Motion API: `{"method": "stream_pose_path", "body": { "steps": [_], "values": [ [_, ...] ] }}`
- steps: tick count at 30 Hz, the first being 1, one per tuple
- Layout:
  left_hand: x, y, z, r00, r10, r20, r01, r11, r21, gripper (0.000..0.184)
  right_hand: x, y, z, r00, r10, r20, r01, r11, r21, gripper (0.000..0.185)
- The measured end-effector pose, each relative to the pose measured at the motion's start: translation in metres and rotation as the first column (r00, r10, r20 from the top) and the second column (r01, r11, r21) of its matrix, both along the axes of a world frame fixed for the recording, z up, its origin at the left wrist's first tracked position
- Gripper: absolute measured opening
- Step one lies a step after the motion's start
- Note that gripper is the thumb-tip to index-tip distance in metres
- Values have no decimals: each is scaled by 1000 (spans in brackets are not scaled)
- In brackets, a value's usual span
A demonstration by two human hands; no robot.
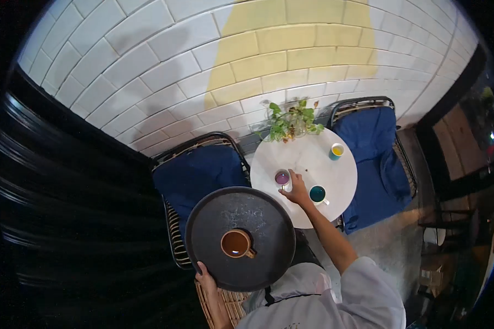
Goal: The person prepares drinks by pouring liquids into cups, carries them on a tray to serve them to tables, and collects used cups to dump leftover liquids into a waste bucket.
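My left hand grips the near-left rim of a round black tray, held level in front of my body. A brown mug with dark brown liquid stands on the tray, its handle pointing to the lower right. My right hand reaches over the round white table, thumb and fingers around a small cup with a purple inside. Just right of that hand stands a white mug with a dark teal inside. Farther back is a teal and white cup with a yellow inside.
The white table stands against a brick wall. A leafy plant in a glass vase is at its back edge. Blue cushioned chairs flank it, a left chair and a right chair. A black corrugated surface lies left.
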State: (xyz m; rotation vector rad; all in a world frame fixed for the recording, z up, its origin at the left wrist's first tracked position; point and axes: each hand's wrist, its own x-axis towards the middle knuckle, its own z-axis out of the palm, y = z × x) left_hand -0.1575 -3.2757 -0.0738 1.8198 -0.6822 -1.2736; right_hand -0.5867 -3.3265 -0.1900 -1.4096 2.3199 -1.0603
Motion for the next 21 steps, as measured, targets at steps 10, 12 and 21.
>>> {"method": "stream_pose_path", "body": {
  "steps": [10,12,21],
  "values": [
    [-67,30,-1,994,104,-43,-106,993,-43,72,-23,-54,-6,991,68,115,-112,894,433,82],
    [-75,36,-10,983,104,-152,-112,993,-44,74,-34,-49,2,991,113,66,-130,889,438,78],
    [-143,18,5,996,69,-48,-68,997,25,71,-148,11,20,999,3,36,-11,971,239,75]
  ]
}}
